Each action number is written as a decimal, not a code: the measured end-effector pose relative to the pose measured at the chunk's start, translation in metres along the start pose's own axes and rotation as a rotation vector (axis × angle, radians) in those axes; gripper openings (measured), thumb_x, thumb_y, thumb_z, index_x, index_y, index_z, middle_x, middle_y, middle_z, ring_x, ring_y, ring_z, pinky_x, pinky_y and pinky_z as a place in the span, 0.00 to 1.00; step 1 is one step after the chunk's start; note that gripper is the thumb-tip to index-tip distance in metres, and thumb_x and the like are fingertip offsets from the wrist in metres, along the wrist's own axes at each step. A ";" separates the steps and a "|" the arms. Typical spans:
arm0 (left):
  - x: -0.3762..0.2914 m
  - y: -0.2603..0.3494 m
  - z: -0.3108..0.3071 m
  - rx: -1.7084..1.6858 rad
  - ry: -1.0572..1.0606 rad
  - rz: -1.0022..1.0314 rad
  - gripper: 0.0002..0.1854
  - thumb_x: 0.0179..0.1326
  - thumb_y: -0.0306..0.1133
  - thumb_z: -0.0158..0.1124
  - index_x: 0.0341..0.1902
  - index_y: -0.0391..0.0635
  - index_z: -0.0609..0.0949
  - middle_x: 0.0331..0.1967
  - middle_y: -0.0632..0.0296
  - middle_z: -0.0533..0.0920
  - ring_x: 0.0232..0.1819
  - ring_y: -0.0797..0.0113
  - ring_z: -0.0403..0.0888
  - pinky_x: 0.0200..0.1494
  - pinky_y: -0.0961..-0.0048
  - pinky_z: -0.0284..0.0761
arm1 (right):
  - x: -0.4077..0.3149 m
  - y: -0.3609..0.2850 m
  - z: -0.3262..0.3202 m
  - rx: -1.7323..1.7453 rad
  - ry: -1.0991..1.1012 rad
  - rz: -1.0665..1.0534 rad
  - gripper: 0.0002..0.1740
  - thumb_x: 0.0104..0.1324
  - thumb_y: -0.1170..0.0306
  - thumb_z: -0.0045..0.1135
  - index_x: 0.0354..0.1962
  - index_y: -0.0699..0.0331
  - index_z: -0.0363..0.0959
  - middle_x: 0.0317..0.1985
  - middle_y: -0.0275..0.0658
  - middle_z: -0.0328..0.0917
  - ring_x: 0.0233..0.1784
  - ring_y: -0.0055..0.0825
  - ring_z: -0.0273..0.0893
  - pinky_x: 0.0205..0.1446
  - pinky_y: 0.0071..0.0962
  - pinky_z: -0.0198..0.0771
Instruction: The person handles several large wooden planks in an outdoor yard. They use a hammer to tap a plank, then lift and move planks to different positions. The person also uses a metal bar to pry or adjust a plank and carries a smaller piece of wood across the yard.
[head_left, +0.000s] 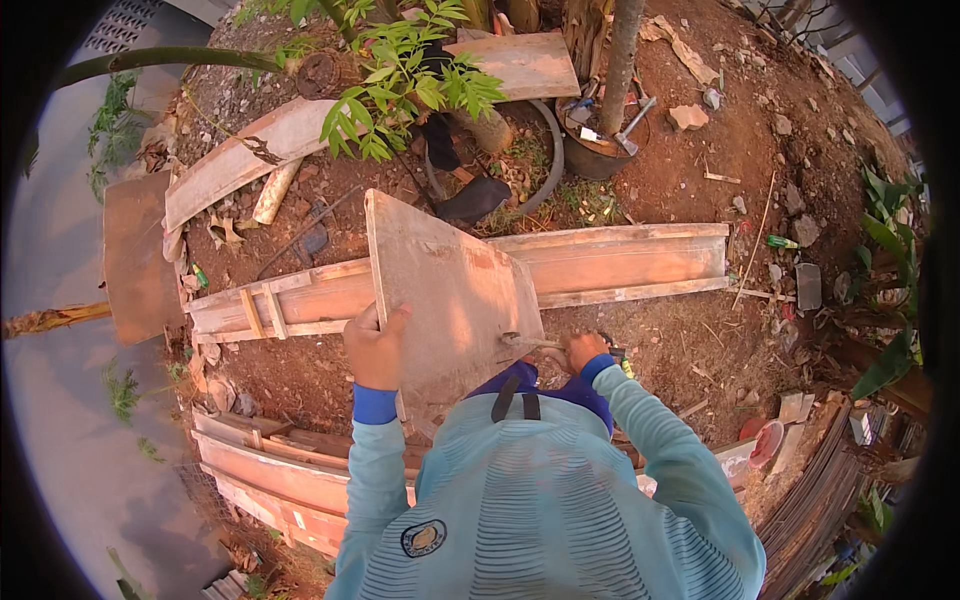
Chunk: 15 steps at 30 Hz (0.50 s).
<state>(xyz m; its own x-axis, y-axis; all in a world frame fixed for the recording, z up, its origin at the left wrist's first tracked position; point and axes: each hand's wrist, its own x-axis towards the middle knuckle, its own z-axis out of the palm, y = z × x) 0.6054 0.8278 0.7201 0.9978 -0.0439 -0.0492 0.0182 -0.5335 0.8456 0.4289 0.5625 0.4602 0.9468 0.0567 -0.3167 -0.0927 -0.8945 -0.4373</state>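
Note:
My left hand (379, 346) grips the left edge of a worn plywood board (450, 285), thumb on its face and fingers behind. The board stands tilted up in front of me, and its lower part reaches beside my left leg. My right hand (585, 350) is closed around the handle of a hammer (540, 342). The hammer's head lies over the board's lower right corner; I cannot tell whether it touches. Behind the board, a long wooden trough-shaped form (630, 262) rests on the soil, its middle hidden by the board.
A bucket (592, 159) of tools stands by a thin trunk (622, 60), another hammer (636, 127) on top. Leafy branches (420, 82) partly cover dark items (476, 199). More wooden forms (277, 480) lie behind me on the left. A grey wall (75, 450) bounds the left.

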 end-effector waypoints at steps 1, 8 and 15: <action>0.000 -0.006 0.001 0.032 0.043 0.064 0.12 0.59 0.32 0.67 0.39 0.33 0.85 0.20 0.72 0.75 0.23 0.82 0.64 0.26 0.77 0.62 | -0.006 0.001 0.004 -0.048 -0.004 0.081 0.32 0.65 0.36 0.51 0.33 0.59 0.80 0.29 0.50 0.83 0.32 0.52 0.83 0.38 0.51 0.77; 0.016 -0.012 -0.014 -0.054 -0.031 -0.119 0.11 0.60 0.32 0.67 0.38 0.34 0.86 0.22 0.74 0.76 0.24 0.83 0.64 0.26 0.79 0.59 | -0.001 0.014 -0.002 -0.119 -0.060 0.188 0.32 0.68 0.40 0.49 0.31 0.61 0.84 0.29 0.50 0.84 0.34 0.50 0.84 0.41 0.48 0.76; 0.023 -0.001 0.000 -0.101 -0.012 -0.083 0.11 0.60 0.32 0.66 0.36 0.34 0.85 0.19 0.75 0.73 0.22 0.83 0.62 0.25 0.77 0.56 | 0.007 -0.024 -0.003 -0.188 -0.169 0.249 0.12 0.62 0.64 0.53 0.32 0.61 0.83 0.34 0.47 0.84 0.40 0.45 0.84 0.47 0.45 0.73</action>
<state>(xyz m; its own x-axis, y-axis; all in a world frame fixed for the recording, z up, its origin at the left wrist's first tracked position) 0.6280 0.8274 0.7182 0.9918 -0.0138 -0.1268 0.1073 -0.4482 0.8875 0.4390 0.5831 0.4704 0.8364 -0.1151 -0.5359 -0.2413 -0.9552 -0.1716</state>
